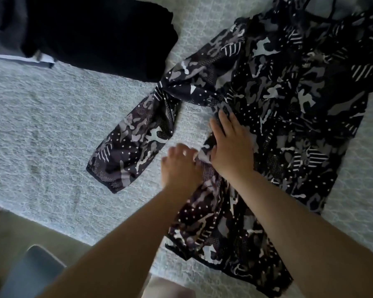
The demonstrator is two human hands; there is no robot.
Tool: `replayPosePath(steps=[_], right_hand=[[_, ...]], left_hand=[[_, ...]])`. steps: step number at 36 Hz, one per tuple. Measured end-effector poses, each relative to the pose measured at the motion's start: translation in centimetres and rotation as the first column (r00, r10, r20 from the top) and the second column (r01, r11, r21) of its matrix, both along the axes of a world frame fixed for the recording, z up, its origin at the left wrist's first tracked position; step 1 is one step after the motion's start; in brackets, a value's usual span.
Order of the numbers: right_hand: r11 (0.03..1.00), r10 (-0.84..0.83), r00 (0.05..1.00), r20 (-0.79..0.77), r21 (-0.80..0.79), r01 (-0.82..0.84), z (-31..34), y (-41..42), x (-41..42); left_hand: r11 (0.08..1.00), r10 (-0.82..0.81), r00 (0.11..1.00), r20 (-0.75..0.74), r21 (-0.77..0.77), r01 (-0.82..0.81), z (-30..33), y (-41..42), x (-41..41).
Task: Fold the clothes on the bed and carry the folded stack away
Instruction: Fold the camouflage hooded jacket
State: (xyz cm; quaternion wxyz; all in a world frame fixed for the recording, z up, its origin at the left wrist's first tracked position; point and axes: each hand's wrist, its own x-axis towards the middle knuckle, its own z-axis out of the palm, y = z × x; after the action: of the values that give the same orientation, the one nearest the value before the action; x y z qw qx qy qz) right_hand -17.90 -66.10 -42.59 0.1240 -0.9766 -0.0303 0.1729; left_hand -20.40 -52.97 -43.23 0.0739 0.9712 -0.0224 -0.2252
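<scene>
The camo shirt (278,108) lay spread on the bed (41,130). The right hand (230,145) pressed flat on it, fingers straight. The left hand (179,166) pinched its edge. A black folded pile (99,33) sat nearby.

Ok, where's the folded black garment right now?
In the head view, the folded black garment lies upper left on the bed, left of the camouflage shirt.
</scene>
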Motion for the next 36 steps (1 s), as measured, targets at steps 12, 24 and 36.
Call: replayPosePath(steps=[12,24,36], right_hand=[[0.972,0.018,0.986,-0.165,-0.228,-0.056,-2.6,-3.0,5.1],[0.975,-0.093,0.974,0.208,0.218,0.047,-0.1,1.0,8.3],[0.143,-0.573,0.716,-0.399,0.811,0.567,7.7,-4.9,9.8]], left_hand=[[0.936,0.352,0.933,0.079,-0.023,-0.352,-3.8,9.2,11.3],[0.549,0.390,0.858,-0.334,-0.664,-0.508,1.5,7.7,14.8],[0.290,0.008,0.924,-0.383,-0.883,-0.369,8.1,-7.5,14.7]])
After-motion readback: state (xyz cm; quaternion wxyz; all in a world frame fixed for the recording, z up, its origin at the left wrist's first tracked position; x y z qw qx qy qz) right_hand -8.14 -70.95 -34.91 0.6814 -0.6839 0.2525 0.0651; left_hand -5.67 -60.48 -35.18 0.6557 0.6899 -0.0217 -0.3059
